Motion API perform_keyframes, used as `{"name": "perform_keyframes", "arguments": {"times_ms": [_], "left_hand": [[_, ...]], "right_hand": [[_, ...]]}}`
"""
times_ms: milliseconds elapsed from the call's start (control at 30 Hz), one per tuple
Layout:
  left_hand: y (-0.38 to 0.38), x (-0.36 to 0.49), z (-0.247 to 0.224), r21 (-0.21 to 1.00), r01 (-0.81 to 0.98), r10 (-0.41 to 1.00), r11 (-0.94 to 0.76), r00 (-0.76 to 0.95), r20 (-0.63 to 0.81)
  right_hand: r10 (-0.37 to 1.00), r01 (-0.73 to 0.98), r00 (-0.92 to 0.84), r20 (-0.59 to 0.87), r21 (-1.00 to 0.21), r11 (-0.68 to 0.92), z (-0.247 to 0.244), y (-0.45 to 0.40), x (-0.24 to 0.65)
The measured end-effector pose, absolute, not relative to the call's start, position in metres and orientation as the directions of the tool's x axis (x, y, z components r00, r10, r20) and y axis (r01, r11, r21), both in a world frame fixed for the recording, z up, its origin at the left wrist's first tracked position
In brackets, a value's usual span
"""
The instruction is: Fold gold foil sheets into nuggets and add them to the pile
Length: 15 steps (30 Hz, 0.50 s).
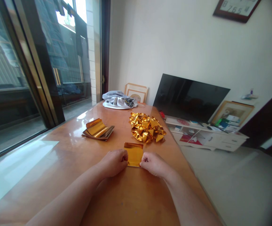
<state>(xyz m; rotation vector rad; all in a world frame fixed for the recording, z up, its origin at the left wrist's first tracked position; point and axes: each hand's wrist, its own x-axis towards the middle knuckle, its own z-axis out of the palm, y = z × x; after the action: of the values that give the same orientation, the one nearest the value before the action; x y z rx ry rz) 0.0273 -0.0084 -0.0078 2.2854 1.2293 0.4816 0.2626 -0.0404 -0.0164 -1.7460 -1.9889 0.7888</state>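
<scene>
A gold foil sheet [135, 154] lies on the wooden table between my two hands. My left hand [116, 160] is closed at the sheet's left edge, thumb and fingers pinched on it near the lower corner. At the right edge, my right hand [152, 163] pinches the sheet near its lower right corner. Beyond the sheet and slightly right sits a heap of folded gold foil pieces [147, 126]. A stack of gold sheets [97, 129], its top ones curled, rests farther left.
Folded cloth [119, 100] lies at the table's [67, 150] far end, before leaning frames [137, 91]. The table's right edge runs beside my right forearm. A television [189, 97] and a low white cabinet [208, 138] stand beyond. Glass doors are at the left.
</scene>
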Motion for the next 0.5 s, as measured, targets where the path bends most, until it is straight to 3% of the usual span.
{"name": "perform_keyframes", "arguments": {"times_ms": [500], "left_hand": [[-0.0012, 0.0238, -0.0058, 0.632, 0.645, 0.84, -0.43, 0.542, 0.019]], "right_hand": [[0.985, 0.792, -0.138, -0.099, -0.609, 0.05, -0.0251, -0.0374, 0.2651]]}}
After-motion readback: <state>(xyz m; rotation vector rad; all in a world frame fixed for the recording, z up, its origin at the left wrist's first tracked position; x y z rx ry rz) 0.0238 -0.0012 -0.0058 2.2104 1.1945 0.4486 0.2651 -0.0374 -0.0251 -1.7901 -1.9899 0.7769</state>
